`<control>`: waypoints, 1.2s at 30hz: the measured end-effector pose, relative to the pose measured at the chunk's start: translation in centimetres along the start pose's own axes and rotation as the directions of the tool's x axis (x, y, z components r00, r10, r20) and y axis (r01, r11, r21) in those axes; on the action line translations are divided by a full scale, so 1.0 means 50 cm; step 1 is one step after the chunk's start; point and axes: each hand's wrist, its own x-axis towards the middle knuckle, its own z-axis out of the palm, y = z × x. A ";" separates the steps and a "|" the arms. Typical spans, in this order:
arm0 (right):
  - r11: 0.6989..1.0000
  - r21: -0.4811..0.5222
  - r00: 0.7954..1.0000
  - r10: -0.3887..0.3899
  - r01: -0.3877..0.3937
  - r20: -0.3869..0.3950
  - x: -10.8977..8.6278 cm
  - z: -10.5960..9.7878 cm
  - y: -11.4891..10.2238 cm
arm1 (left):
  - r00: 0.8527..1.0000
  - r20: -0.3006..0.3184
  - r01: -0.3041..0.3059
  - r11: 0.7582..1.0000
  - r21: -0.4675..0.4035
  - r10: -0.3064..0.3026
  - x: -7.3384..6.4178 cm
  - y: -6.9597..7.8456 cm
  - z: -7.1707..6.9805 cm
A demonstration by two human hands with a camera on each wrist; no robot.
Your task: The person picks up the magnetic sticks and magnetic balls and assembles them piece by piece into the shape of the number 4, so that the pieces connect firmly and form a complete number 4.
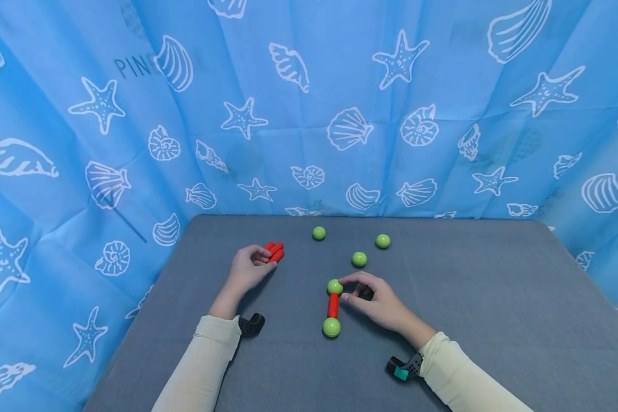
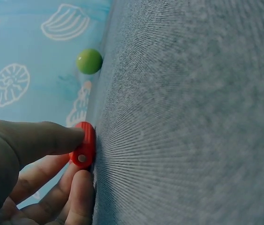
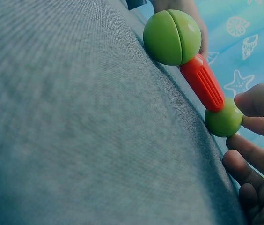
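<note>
In the head view, my left hand is at a small cluster of red rods on the left of the table. In the left wrist view its thumb presses a ribbed red rod with a pale round end, and the other fingers lie behind and under it. My right hand, fingers loosely bent, touches the far green ball of a joined piece. That piece is a red rod with a second green ball at its near end. A seam crosses the near ball in the right wrist view.
Three loose green balls lie beyond the joined piece: a left one, a middle one and a right one. Behind the grey table hangs a blue curtain with shells and starfish.
</note>
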 end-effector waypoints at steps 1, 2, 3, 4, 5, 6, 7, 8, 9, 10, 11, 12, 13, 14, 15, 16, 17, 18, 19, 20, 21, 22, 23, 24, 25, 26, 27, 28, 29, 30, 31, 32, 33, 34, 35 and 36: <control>1.000 0.000 1.000 0.000 0.000 0.000 0.000 0.000 0.000 | 1.000 0.002 -0.001 1.000 0.005 0.001 0.000 0.000 0.000; 1.000 0.000 1.000 -0.001 0.001 0.001 0.000 0.000 0.000 | 1.000 0.004 -0.002 1.000 0.008 0.002 -0.001 0.001 -0.001; 1.000 -0.001 1.000 0.000 0.000 0.001 0.000 0.000 -0.001 | 1.000 0.007 -0.002 1.000 0.011 0.002 -0.001 0.001 -0.001; 1.000 0.000 1.000 -0.001 0.001 0.001 0.000 0.000 0.000 | 1.000 0.009 -0.002 1.000 0.015 0.002 0.000 0.001 -0.001; 1.000 -0.001 1.000 -0.001 0.001 0.000 0.001 0.000 -0.001 | 1.000 0.010 -0.002 1.000 0.018 0.002 -0.001 0.001 -0.001; 1.000 -0.001 1.000 -0.003 0.003 0.000 0.001 0.000 0.000 | 1.000 0.011 0.000 1.000 0.021 0.000 -0.001 0.002 -0.001; 1.000 -0.002 1.000 -0.003 0.003 0.000 0.001 0.000 0.000 | 1.000 0.011 0.002 1.000 0.025 -0.003 -0.001 0.003 -0.001; 1.000 -0.002 1.000 -0.005 0.005 0.000 0.001 0.000 0.000 | 1.000 0.011 0.004 1.000 0.029 -0.004 -0.001 0.003 0.000; 1.000 -0.002 1.000 -0.005 0.005 -0.001 0.001 0.000 0.001 | 1.000 0.010 0.008 0.999 0.031 -0.009 -0.001 0.004 -0.001; 1.000 -0.001 1.000 -0.006 0.006 -0.002 0.002 0.000 0.001 | 1.000 0.009 0.013 0.999 0.035 -0.014 -0.001 0.005 0.000; 1.000 0.000 1.000 -0.007 0.007 -0.002 0.002 0.000 0.001 | 1.000 0.009 0.017 0.999 0.035 -0.018 -0.001 0.006 -0.001; 1.000 0.001 1.000 -0.008 0.008 -0.002 0.002 0.000 0.001 | 1.000 0.008 0.021 0.999 0.036 -0.022 -0.001 0.006 -0.001; 1.000 0.002 1.000 -0.008 0.008 -0.002 0.002 0.000 0.001 | 1.000 0.008 0.024 0.999 0.036 -0.024 -0.001 0.007 -0.001; 1.000 0.003 1.000 -0.007 0.007 -0.002 0.002 0.000 0.001 | 1.000 0.008 0.026 0.999 0.036 -0.026 -0.001 0.007 -0.001; 1.000 0.004 1.000 -0.005 0.005 -0.002 0.002 -0.001 0.001 | 1.000 0.008 0.028 0.999 0.037 -0.029 -0.001 0.008 -0.001; 1.000 0.003 1.000 -0.004 0.004 -0.002 0.002 -0.001 0.000 | 1.000 0.009 0.028 0.999 0.039 -0.029 -0.001 0.008 -0.001; 1.000 0.002 1.000 -0.002 0.002 -0.001 0.002 -0.001 0.000 | 1.000 0.010 0.027 0.999 0.041 -0.027 -0.001 0.008 -0.001; 1.000 0.001 1.000 0.001 -0.001 -0.001 0.002 -0.001 0.000 | 1.000 0.011 0.025 0.999 0.046 -0.026 -0.002 0.009 -0.001; 1.000 0.000 1.000 0.004 -0.004 -0.001 0.002 -0.001 0.000 | 1.000 0.011 0.024 0.998 0.051 -0.025 -0.002 0.009 -0.001; 1.000 -0.001 1.000 0.005 -0.005 0.000 0.002 -0.001 -0.001 | 1.000 0.012 0.024 0.998 0.055 -0.024 -0.002 0.009 -0.001; 1.000 -0.001 1.000 0.008 -0.008 0.000 0.002 -0.001 -0.001 | 1.000 0.013 0.025 0.998 0.055 -0.026 -0.003 0.009 -0.001; 1.000 -0.003 1.000 0.009 -0.009 0.000 0.002 -0.002 -0.001 | 1.000 0.015 0.026 0.998 0.050 -0.027 -0.003 0.010 -0.001; 1.000 -0.003 1.000 0.011 -0.011 0.001 0.002 -0.002 -0.002 | 0.999 0.016 0.029 0.999 0.047 -0.029 -0.002 0.010 -0.001; 1.000 -0.003 1.000 0.012 -0.012 0.001 0.003 -0.002 -0.002 | 0.999 0.016 0.032 0.999 0.041 -0.033 -0.002 0.011 -0.001; 1.000 -0.004 1.000 0.014 -0.014 0.001 0.003 -0.002 -0.002 | 0.999 0.018 0.036 0.999 0.037 -0.037 -0.002 0.011 -0.001; 1.000 -0.004 1.000 0.016 -0.016 0.002 0.003 -0.002 -0.002 | 0.999 0.019 0.041 0.999 0.030 -0.041 -0.002 0.012 -0.001; 1.000 -0.005 1.000 0.018 -0.018 0.003 0.003 -0.002 -0.002 | 0.999 0.019 0.045 0.999 0.026 -0.045 -0.002 0.013 -0.001; 1.000 -0.005 1.000 0.019 -0.019 0.003 0.002 -0.002 -0.002 | 0.999 0.018 0.048 0.999 0.024 -0.049 -0.002 0.014 -0.001; 1.000 -0.004 1.000 0.020 -0.020 0.004 0.002 -0.002 -0.002 | 0.998 0.017 0.052 0.998 0.024 -0.052 -0.002 0.014 -0.001; 1.000 -0.004 1.000 0.021 -0.021 0.004 0.002 -0.003 -0.002 | 0.998 0.018 0.059 0.998 0.022 -0.059 -0.003 0.015 0.000; 1.000 -0.003 1.000 0.021 -0.021 0.005 0.002 -0.003 -0.002 | 0.998 0.019 0.065 0.998 0.020 -0.065 -0.003 0.016 0.001; 1.000 -0.002 1.000 0.020 -0.020 0.006 0.002 -0.003 -0.002 | 0.997 0.019 0.071 0.997 0.016 -0.071 -0.003 0.018 0.001; 1.000 -0.002 1.000 0.020 -0.020 0.006 0.002 -0.003 -0.002 | 0.997 0.021 0.076 0.997 0.015 -0.076 -0.004 0.018 0.001; 1.000 -0.002 1.000 0.020 -0.020 0.005 0.002 -0.003 -0.002 | 0.996 0.023 0.081 0.997 0.012 -0.081 -0.004 0.019 0.001; 1.000 -0.002 1.000 0.022 -0.022 0.005 0.002 -0.003 -0.002 | 0.996 0.025 0.084 0.996 0.009 -0.085 -0.005 0.020 0.001; 1.000 -0.003 1.000 0.024 -0.024 0.005 0.001 -0.003 -0.002 | 0.996 0.026 0.087 0.996 0.008 -0.088 -0.005 0.020 0.001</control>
